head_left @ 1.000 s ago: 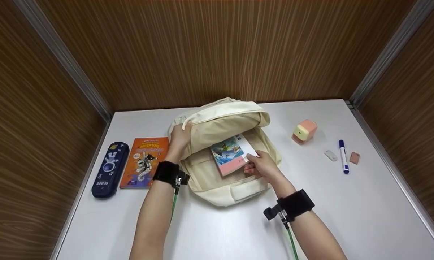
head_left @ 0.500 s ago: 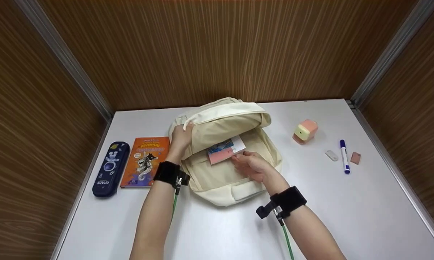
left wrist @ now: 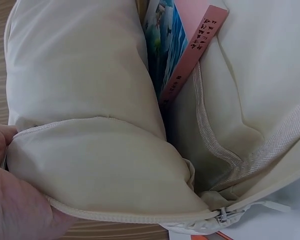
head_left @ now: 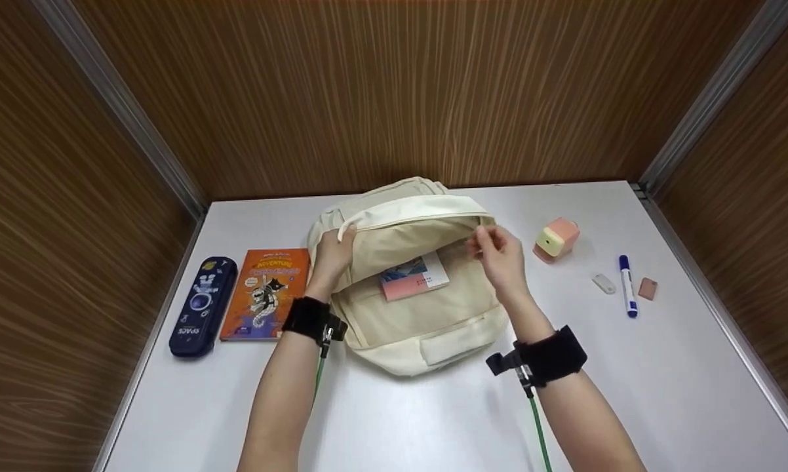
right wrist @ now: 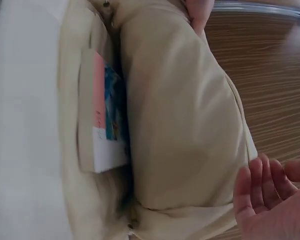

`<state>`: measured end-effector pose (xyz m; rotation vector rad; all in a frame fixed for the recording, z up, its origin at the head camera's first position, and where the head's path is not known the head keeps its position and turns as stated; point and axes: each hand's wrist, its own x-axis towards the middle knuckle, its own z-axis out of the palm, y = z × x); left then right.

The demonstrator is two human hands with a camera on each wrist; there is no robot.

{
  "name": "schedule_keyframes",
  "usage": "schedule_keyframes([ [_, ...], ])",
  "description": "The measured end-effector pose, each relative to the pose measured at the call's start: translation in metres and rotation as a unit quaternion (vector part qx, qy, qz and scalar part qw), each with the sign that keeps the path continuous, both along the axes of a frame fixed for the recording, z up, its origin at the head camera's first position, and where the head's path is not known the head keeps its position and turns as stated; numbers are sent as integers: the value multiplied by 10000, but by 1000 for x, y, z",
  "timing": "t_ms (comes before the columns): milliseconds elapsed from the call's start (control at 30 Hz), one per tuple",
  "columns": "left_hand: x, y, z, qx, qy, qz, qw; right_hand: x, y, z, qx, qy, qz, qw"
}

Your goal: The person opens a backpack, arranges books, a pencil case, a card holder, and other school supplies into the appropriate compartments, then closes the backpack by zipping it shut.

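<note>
A cream backpack (head_left: pixel 407 288) lies on the white worktop (head_left: pixel 394 406) with its main compartment open and the upper flap raised. The left hand (head_left: pixel 332 252) has its grip closed on the left end of the flap edge, thumb and fingers pinching the fabric along the zipper seam; the left wrist view shows the fabric and zipper tape (left wrist: pixel 115 215) gathered against the palm. The right hand (head_left: pixel 499 252) is at the right end of the opening, fingers loosely bent near the flap rim; whether its grip actually contacts the fabric cannot be told, and the right wrist view shows the fingers (right wrist: pixel 262 187) relaxed and apart from the bag. A pink-spined book (head_left: pixel 412 276) with a blue cover picture sits inside the compartment, partly covered by the flap, its lower edge exposed. Left of the backpack lie an orange book (head_left: pixel 263 294) and, beside it, a dark blue pencil case (head_left: pixel 200 307). To the right stand a pink and yellow sharpener (head_left: pixel 554 239), a white eraser (head_left: pixel 603 283), a blue marker (head_left: pixel 627 285) and a brown eraser (head_left: pixel 647 288).
</note>
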<state>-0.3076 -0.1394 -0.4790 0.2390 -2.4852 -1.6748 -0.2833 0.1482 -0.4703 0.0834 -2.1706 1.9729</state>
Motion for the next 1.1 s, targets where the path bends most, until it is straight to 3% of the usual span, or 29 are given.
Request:
schedule_keyframes([
  [67, 0, 0, -1, -56, 25, -49, 10000, -9, 7, 8, 737, 515, -373, 9952],
  [133, 1, 1, -1, -142, 48, -48, 9999, -19, 15, 11, 1549, 718, -380, 9846],
  [233, 2, 2, -2, -185, 58, -85, 9998, -31, 25, 8, 2305, 600, 186, 9710],
  [333, 2, 2, -3, -255, 36, -141, 9996, -37, 31, 1, 2715, 431, 587, 9597],
  [567, 3, 3, -7, -450, 109, -362, 9983, -39, 33, -9, 2933, 480, 736, 9520],
  [833, 0, -3, -7, -383, 63, -607, 9974, -22, 37, 1, 2957, 499, 1050, 9482],
  [967, -4, -4, -5, -417, 78, -629, 9971, -15, 36, 6, 2988, 887, 1217, 9424],
  [1100, -6, -5, -2, -297, 51, -599, 9977, -13, 36, 5, 3176, 1738, 1173, 9248],
])
